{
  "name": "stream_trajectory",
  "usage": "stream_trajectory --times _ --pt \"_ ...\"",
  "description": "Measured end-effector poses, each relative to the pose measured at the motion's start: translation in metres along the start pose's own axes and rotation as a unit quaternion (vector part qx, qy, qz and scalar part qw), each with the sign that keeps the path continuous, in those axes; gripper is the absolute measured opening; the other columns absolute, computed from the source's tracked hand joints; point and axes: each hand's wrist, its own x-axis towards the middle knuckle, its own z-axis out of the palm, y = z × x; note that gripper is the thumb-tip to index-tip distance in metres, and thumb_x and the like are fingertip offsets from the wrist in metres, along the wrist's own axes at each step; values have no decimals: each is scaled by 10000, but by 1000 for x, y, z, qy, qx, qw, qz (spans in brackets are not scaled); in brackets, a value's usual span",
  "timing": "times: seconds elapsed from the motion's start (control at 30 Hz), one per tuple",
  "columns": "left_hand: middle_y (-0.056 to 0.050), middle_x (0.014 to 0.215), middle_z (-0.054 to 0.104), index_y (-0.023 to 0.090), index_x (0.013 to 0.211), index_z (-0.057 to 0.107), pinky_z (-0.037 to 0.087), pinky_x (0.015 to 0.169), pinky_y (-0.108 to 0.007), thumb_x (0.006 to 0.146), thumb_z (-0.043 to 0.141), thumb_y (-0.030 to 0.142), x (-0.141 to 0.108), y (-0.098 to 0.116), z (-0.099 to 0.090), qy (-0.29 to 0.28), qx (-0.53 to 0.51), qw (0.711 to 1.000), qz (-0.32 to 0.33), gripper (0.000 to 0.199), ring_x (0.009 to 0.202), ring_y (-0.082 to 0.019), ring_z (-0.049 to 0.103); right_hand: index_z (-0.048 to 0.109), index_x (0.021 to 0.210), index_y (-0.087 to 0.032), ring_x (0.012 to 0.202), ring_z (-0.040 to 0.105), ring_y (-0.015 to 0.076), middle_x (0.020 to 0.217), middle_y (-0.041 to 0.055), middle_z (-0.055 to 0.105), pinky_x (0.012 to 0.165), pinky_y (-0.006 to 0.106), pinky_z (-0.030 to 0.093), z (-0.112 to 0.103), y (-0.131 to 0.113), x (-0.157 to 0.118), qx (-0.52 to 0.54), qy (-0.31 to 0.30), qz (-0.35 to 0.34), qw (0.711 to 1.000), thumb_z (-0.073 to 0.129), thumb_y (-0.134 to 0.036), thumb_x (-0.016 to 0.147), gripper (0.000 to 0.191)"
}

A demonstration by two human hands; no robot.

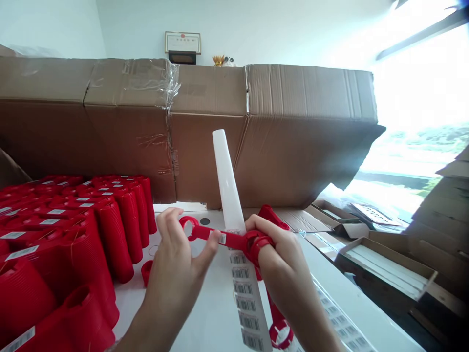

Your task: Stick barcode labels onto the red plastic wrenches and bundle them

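Left hand point(172, 259) half closed, fingers curled, thumb out to the side, pinching a flat red plastic strap with ring ends point(223, 239) between thumb and fingertips, just beside the strap's open ring. Right hand point(282, 256) more tightly closed, fingers pressed together and wrapped over the strap's thick, knotted-looking end; exact grip partly hidden by the fingers. Strap held roughly level between both hands, above a white tabletop point(216, 327), small white barcode label on it near the middle.

Tall white tapered plastic tube point(227, 183) upright or slightly tilted, its lower end just behind the strap and near the right hand; contact with the hand not clear. Long white strip of barcode labels point(246, 303) lying on the table below the hands. Second red ring piece point(281, 333) low down, just past the right wrist, with a red band running up toward the hand. Small red ring point(146, 271) on the table near the left hand. Stacks of ribbed red plastic parts point(113, 239) in rows at left, labelled on top. Large brown cardboard boxes point(220, 98) along the far edge, taped in places. Open cardboard tray of white strips point(384, 264) at right.
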Motion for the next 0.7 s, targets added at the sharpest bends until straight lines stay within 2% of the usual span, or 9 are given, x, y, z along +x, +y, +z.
stream_trajectory --times 0.1,0.17,0.23,0.33,0.4,0.47,0.6,0.63,0.7 --pt "-185 1456 426 211 1366 339 526 922 -532 830 583 754 -4 4 2 -14 -68 998 -5 802 1247 -388 559 494 683 -218 585 473 163 605 -7 501 470 266 287 6 1 -4 -2 -8 -16 1000 397 -107 869 238" --pt "-160 1353 534 223 1354 364 529 891 -519 807 603 773 -2 5 -1 -57 -108 992 -38 812 1199 -383 589 480 672 -219 572 470 161 603 -5 514 467 268 281 8 1 -3 4 -1 -25 1000 409 -108 851 223" --pt "-132 1261 610 240 1326 404 535 858 -488 874 535 747 1 4 -6 -102 -145 982 -57 691 1129 -350 634 466 654 -219 551 451 154 599 -5 520 457 266 275 6 1 0 16 7 -26 1000 411 -108 823 210" --pt "-128 1356 616 261 1279 459 549 893 -442 958 473 658 7 0 -15 -103 -195 974 -58 511 1155 -305 652 465 630 -217 544 438 149 596 -4 515 454 257 292 0 1 4 43 11 -32 998 409 -117 795 201" --pt "-139 1447 581 259 1285 508 558 932 -424 940 524 647 12 -3 -21 -88 -214 970 -67 520 1233 -314 633 472 629 -215 549 448 148 607 -2 527 461 255 312 -3 2 6 60 12 -45 997 413 -124 790 195" --pt "-150 1453 587 246 1310 560 546 993 -435 896 597 658 17 -5 -29 -113 -228 963 -92 585 1290 -332 608 493 653 -214 569 477 154 632 1 548 474 255 338 -5 4 8 74 6 -57 996 425 -126 793 178" --pt "-110 1175 743 234 1314 614 564 996 -439 827 723 608 19 -2 -44 -207 -317 910 -170 624 1147 -301 698 531 722 -212 634 545 170 688 6 581 514 261 403 -11 6 12 96 -31 -39 994 447 -107 802 157" --pt "-98 1086 765 232 1307 629 593 940 -432 819 733 590 17 -1 -47 -211 -335 901 -179 614 1081 -297 722 537 734 -210 649 562 173 704 7 592 528 264 418 -13 7 13 101 -41 -26 994 452 -103 807 154" --pt "-99 962 779 223 1282 672 637 794 -421 873 638 605 12 0 -53 -168 -322 918 -162 561 946 -297 753 549 748 -204 667 586 173 730 9 614 552 267 441 -17 9 18 112 -57 -2 992 474 -108 813 138"
